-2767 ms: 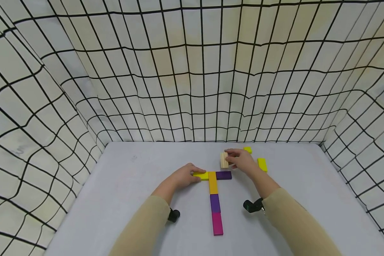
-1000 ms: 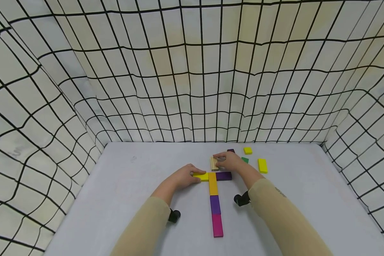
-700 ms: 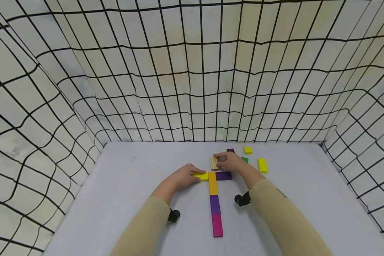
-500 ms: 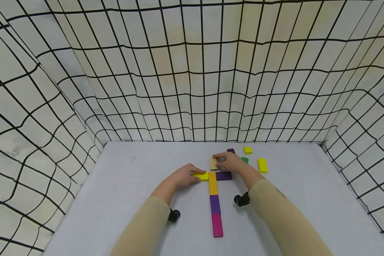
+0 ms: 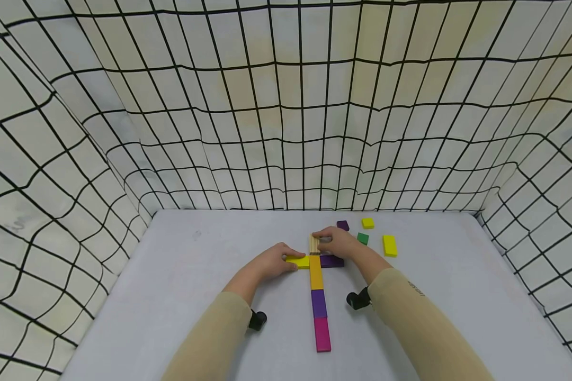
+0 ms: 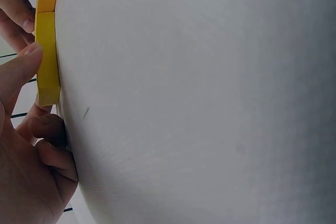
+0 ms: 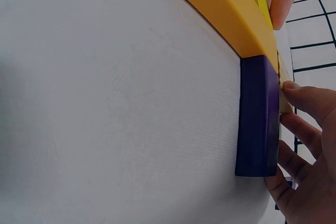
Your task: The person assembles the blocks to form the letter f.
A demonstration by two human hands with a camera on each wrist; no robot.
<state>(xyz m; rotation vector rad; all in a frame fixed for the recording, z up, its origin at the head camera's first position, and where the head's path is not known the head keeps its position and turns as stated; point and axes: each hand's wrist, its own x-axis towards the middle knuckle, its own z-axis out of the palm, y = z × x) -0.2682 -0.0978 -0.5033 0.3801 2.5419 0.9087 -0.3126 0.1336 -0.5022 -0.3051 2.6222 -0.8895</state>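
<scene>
My left hand pinches a yellow block lying flat, thumb on its near side and a finger on its far side. That block's right end meets an orange-yellow block. At the orange block's far end, my right hand pinches a light, ridged wooden block, whose near end appears to touch it; fingers partly cover the wooden block. A dark purple block juts right from the orange one. Toward me, a purple block and a magenta block continue the column.
Behind the right hand lie a dark purple piece, a green piece, a small yellow block and a longer yellow block. Black netting over white walls rises around the white table.
My right hand has carried the wooden block leftward, then toward me against the orange block's far end. The green and dark purple loose pieces came into view. My left hand stays on the yellow block.
</scene>
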